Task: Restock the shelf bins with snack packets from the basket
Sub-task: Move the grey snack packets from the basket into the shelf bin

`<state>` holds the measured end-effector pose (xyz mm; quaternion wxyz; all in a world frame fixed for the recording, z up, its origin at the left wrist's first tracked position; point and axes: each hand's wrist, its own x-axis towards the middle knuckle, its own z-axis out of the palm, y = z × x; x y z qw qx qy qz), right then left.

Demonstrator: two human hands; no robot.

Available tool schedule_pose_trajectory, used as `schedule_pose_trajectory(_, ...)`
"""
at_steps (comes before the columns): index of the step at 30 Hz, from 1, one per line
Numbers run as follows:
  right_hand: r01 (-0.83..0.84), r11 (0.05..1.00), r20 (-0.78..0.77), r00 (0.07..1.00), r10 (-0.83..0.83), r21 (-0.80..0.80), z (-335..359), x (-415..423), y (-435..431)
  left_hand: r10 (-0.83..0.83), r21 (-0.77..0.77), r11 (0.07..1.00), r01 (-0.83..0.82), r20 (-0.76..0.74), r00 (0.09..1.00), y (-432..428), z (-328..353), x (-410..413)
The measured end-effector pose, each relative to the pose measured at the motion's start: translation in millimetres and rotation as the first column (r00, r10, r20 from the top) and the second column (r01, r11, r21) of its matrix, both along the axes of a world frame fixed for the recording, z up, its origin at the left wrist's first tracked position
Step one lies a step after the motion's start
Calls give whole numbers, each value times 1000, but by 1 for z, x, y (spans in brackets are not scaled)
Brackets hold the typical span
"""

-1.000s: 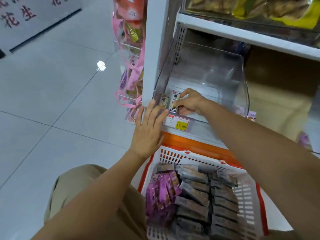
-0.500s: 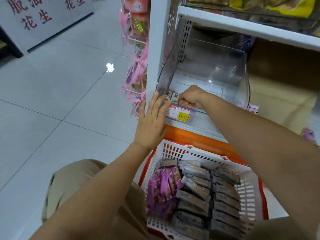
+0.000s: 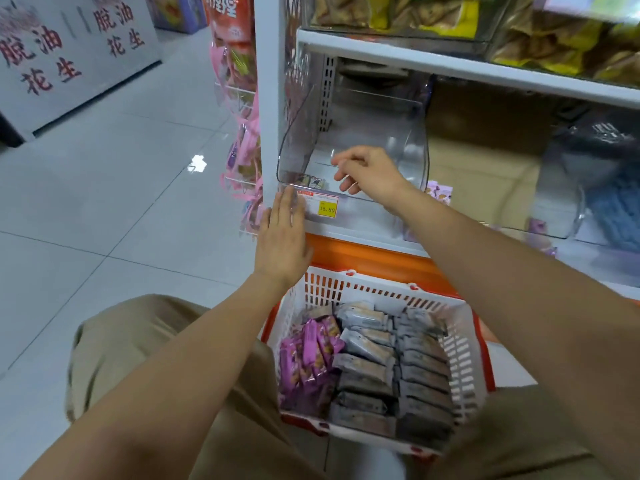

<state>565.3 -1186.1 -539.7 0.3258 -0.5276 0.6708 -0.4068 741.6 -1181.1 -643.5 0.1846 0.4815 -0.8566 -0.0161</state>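
Note:
A clear plastic shelf bin (image 3: 408, 133) sits on the low shelf, with a few small snack packets (image 3: 313, 182) lying in its front left corner. My left hand (image 3: 282, 237) lies flat with straight fingers against the bin's front left edge, beside the yellow price tag (image 3: 327, 208). My right hand (image 3: 369, 173) hovers over the bin's front rim, fingers loosely curled and holding nothing. Below, a white and orange basket (image 3: 464, 344) holds rows of grey packets (image 3: 367, 368) and a bunch of purple packets (image 3: 306, 351).
The white shelf post (image 3: 266, 98) stands left of the bin, with pink hanging goods (image 3: 244, 140) on a rack beside it. Another clear bin (image 3: 588, 188) with blue items stands to the right. Yellow packets (image 3: 446, 15) fill the upper shelf. Tiled floor (image 3: 104, 202) spreads to the left.
My right hand let go of the packets in the bin's front corner and lifted away to the right, its fingers loosening. The left hand stays on the bin's edge.

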Motion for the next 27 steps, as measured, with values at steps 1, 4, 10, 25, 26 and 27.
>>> schedule_pose_trajectory(1, -25, 1000, -13, 1000, 24, -17, -2, -1, 12, -8, -12, 1000, 8, -2, 1000, 7, -4, -1)
schedule_pose_trajectory(4, -79, 997, -46, 996, 79, -3, -22, -5, 43, -39, 10, 999, 39, 29, 999, 27, -25, -3)
schedule_pose_trajectory(10, -37, 969, -156, 985, 77, 244, -119, -30, 85, -155, 230, 968, 103, 218, 963, 45, -76, -11)
schedule_pose_trajectory(25, 85, 797, -510, 807, 296, 598, -272, -72, 116, -192, 410, 910, 57, 296, 936, 8, -148, -29)
schedule_pose_trajectory(26, 89, 785, -512, 802, 309, 613, -274, -71, 116, -192, 397, 915, 66, 287, 939, 8, -151, -29)
schedule_pose_trajectory(27, 98, 782, -521, 795, 310, 615, -274, -70, 116, -193, 379, 923, 74, 286, 939, 8, -153, -29)
